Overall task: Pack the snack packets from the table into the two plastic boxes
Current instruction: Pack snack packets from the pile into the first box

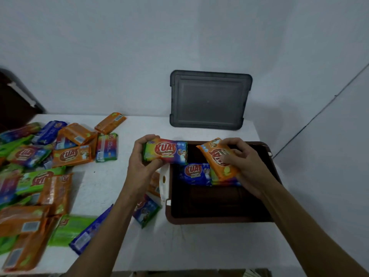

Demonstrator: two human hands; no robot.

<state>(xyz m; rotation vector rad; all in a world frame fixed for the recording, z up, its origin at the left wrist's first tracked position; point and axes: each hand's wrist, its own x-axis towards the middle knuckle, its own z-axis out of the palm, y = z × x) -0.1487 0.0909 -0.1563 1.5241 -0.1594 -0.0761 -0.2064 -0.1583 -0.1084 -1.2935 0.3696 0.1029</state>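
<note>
An open dark brown plastic box point(219, 218) stands on the white table at centre right. Inside it lie a blue packet point(194, 173) and a multicoloured one partly hidden under my right hand. My right hand point(245, 166) holds an orange packet point(218, 158) tilted over the box's far half. At the box's left rim, my left hand point(141, 164) grips a rainbow-coloured packet point(165, 150) flat, label up. Several loose packets point(50, 176) in orange, green, blue and rainbow wrappers cover the table's left side.
A grey box lid point(209, 98) leans against the wall behind the box. A white latch handle point(164, 182) hangs on the box's left side, with two packets point(145, 209) beside it under my left forearm. A dark object point(18, 100) sits at far left.
</note>
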